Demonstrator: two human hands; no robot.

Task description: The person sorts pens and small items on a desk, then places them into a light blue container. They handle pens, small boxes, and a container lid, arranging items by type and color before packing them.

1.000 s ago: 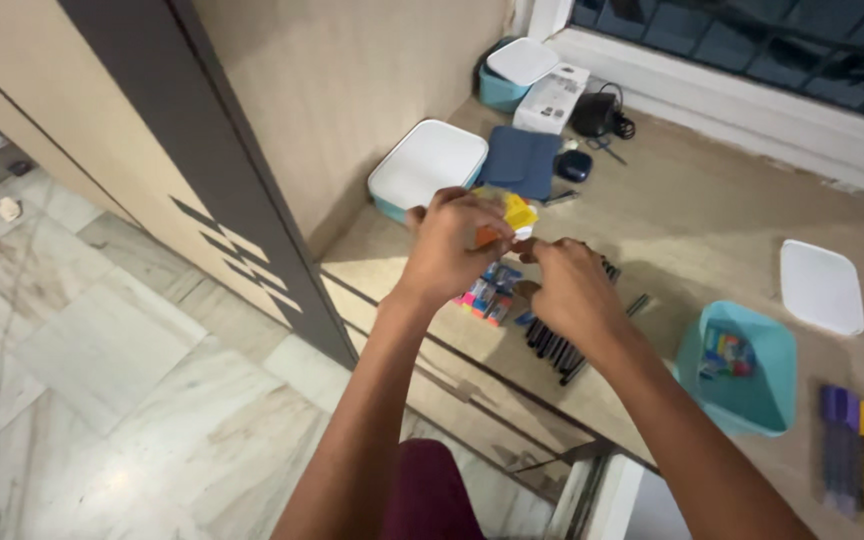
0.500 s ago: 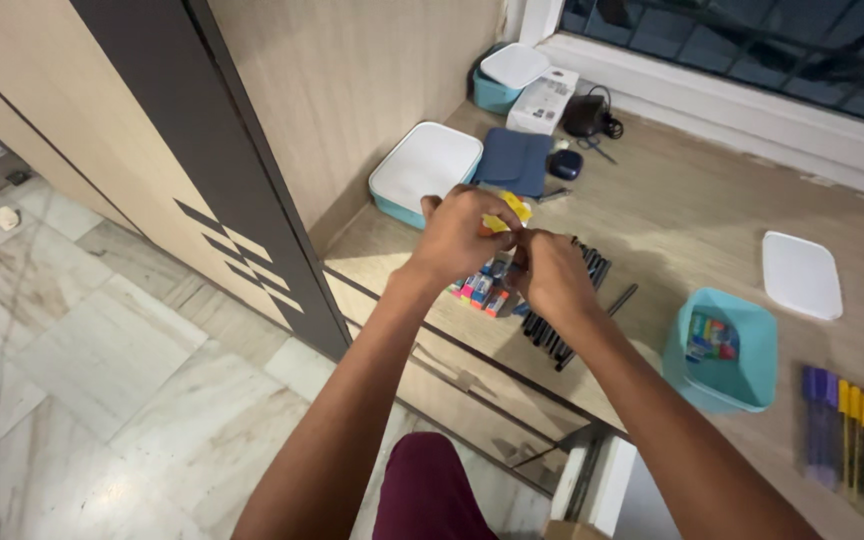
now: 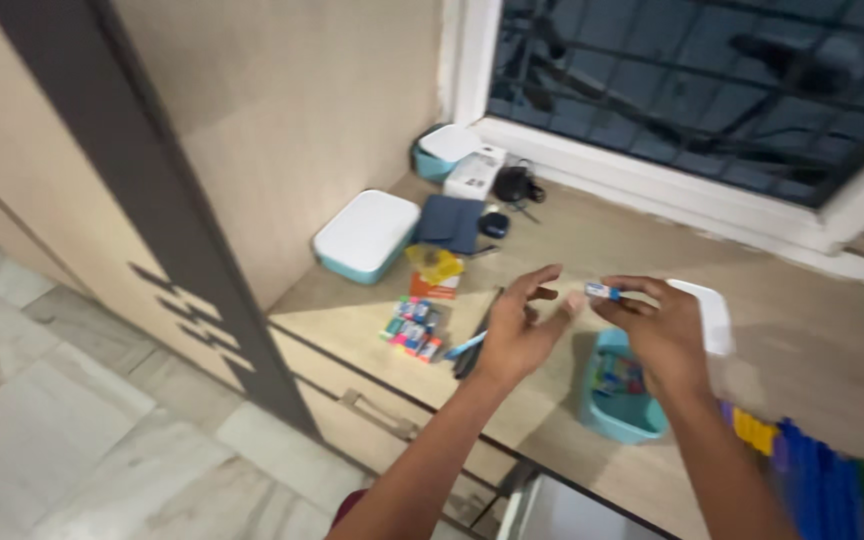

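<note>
Head view shows your right hand point(image 3: 657, 335) pinching a small blue-ended piece point(image 3: 602, 291) above the open teal box point(image 3: 620, 400) on the counter point(image 3: 572, 240); your left hand point(image 3: 517, 330) hangs beside it, fingers spread, holding nothing. Judging by this, you're mid-sorting: next, lower the piece steadily into that box.

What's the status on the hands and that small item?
Right hand pinching small blue-and-white eraser-like piece above open teal plastic box. Left hand open, empty, beside it. Nothing between them.
</note>
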